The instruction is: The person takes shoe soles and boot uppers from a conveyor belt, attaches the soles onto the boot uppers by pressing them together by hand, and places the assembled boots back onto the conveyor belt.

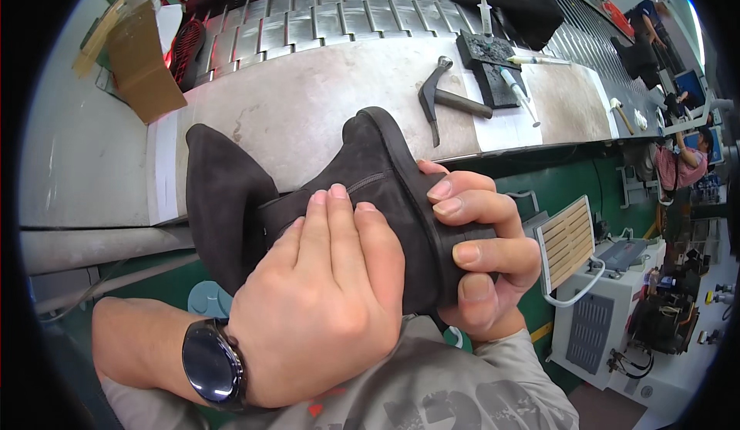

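A dark suede ankle boot (320, 169) lies on its side in front of me, its zipper (364, 183) facing up. The folded-over shaft (220, 199) spreads out to the left. Across the side below the zipper, my left hand (320, 299) rests flat with its fingers stretched and close together. My right hand (493, 249) is wrapped around the sole (420, 206) at the right, fingertips and thumb pressing on its edge. The boot's far end reaches over the bench edge, and its lower part is partly hidden behind my left hand.
On the pale bench (293, 91) lie a hammer (455, 102), a black block (493, 72) and several syringes (520, 95). Behind runs a metal roller conveyor (331, 14) with another dark boot (532, 14). A cardboard box (142, 68) stands left; a white machine (593, 307) stands right.
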Demonstrator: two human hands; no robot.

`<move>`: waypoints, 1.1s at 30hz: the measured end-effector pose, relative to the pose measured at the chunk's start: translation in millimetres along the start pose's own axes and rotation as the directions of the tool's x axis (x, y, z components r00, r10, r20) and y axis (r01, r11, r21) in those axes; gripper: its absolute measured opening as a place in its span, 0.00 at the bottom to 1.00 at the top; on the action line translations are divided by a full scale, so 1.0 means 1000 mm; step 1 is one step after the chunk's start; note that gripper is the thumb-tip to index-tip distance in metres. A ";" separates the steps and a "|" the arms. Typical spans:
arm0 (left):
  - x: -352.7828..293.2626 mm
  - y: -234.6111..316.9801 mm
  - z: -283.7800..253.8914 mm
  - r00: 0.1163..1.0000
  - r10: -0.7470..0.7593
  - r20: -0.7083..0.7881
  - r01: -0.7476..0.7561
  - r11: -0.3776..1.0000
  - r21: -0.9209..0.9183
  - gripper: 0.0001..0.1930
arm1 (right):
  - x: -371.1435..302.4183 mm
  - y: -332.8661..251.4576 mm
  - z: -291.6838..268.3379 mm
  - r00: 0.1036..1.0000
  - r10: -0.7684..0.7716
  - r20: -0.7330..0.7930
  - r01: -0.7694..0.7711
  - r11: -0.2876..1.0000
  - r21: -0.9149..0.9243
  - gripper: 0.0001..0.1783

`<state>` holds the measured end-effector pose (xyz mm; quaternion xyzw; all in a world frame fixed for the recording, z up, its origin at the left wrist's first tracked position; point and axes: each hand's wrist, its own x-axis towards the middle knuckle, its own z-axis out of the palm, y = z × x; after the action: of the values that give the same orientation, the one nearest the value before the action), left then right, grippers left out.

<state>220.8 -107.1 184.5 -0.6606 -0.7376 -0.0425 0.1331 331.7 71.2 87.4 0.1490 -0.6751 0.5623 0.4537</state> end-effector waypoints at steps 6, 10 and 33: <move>0.007 -0.004 -0.004 0.996 0.083 0.024 -0.084 0.995 0.050 0.18 | 0.006 -0.007 -0.007 0.998 0.032 0.046 -0.031 0.999 -0.020 0.12; 0.015 -0.025 -0.018 0.987 0.127 0.098 -0.131 0.991 0.041 0.19 | 0.027 -0.009 -0.002 0.996 0.022 0.085 -0.015 0.997 -0.079 0.13; -0.011 -0.071 0.155 0.976 -0.216 -0.017 0.183 0.863 -0.470 0.53 | -0.029 0.088 0.041 0.664 0.616 -0.424 -0.688 0.725 -0.024 0.20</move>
<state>130.0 -89.6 40.8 -0.5913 -0.7652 -0.2546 -0.0090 267.0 53.8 11.6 -0.2599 -0.6281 0.6409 0.3567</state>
